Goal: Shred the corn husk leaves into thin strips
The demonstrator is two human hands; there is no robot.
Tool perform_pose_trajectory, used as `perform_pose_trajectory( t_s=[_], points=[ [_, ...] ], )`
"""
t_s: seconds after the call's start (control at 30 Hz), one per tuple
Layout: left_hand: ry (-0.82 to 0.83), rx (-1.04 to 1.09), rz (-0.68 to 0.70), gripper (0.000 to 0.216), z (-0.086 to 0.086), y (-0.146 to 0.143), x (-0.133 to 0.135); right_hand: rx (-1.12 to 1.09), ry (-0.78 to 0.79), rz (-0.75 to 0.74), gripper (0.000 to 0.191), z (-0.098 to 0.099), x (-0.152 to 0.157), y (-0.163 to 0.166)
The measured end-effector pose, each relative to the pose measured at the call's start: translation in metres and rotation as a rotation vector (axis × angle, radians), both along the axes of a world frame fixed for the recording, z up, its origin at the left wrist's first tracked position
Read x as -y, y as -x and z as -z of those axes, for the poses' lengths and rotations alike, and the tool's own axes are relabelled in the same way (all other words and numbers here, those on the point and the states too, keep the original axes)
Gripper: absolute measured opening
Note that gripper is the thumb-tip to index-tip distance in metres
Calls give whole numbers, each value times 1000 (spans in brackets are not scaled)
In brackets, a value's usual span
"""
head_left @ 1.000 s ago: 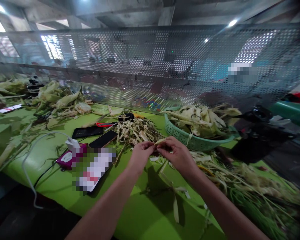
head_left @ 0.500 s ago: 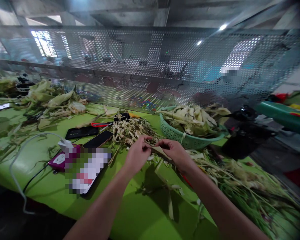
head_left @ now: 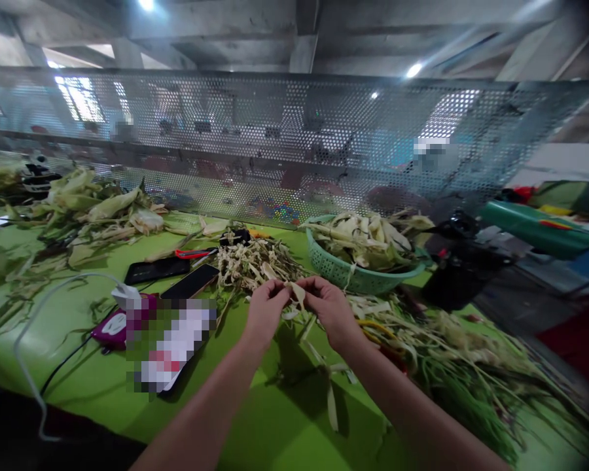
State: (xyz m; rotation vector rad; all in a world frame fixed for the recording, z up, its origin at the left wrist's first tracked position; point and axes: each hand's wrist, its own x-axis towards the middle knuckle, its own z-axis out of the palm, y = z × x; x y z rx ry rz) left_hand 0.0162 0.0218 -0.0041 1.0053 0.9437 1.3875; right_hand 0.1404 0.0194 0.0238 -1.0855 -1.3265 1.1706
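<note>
My left hand [head_left: 265, 309] and my right hand [head_left: 330, 306] meet above the green table [head_left: 275, 418], both pinched on a pale strip of corn husk [head_left: 298, 294] held between their fingertips. Loose husk strips hang and lie below the hands. Just beyond them sits a heap of shredded husk [head_left: 252, 261]. A teal basket [head_left: 343, 268] heaped with husks stands to the right of that heap.
Phones [head_left: 194, 281] and a purple device with a white cable [head_left: 112, 324] lie left of my hands. Husk piles [head_left: 98, 209] fill the far left; long green stalks [head_left: 471, 366] spread on the right. A perforated metal screen [head_left: 294, 144] closes the table's back.
My hands have shifted slightly left and up in view while working the husk strip; the strip has turned from lying across the hands to a short piece pinched between the fingertips.
</note>
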Motion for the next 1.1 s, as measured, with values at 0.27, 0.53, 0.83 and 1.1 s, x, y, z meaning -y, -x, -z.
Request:
perform_pose_trajectory(
  t_s=[0.27, 0.53, 0.83, 1.1],
  points=[
    [-48, -133, 5, 15, -1, 6, -2, 253, -163, 177, 31, -9, -18, -26],
    [143, 155, 20, 21, -11, 10, 1, 1108, -112, 54, 21, -13, 19, -115],
    [201, 187, 45, 25, -14, 12, 3, 1554, -96, 30, 57, 2, 47, -120],
    [246, 248, 13, 26, -11, 17, -2, 1452, -87, -23, 57, -13, 43, -126]
  ],
)
